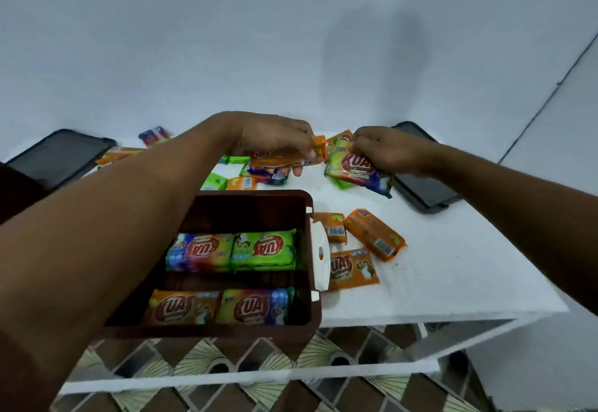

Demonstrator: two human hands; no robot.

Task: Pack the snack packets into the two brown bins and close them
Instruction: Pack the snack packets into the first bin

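Observation:
An open brown bin (309,204) stands at the table's near edge, holding several snack packets (231,251) in two rows. My left hand (275,138) grips an orange packet (281,157) above the far pile. My right hand (388,149) pinches the top of a multicoloured packet (357,172) beside it. Three orange packets (373,238) lie loose on the table right of the bin. More green and orange packets (233,182) lie behind the bin.
Two dark lids or trays lie flat at the far left (58,156) and far right (424,188) of the white table (453,282). A white latch (320,256) hangs on the bin's right side. A white wall stands behind; patterned floor tiles show below.

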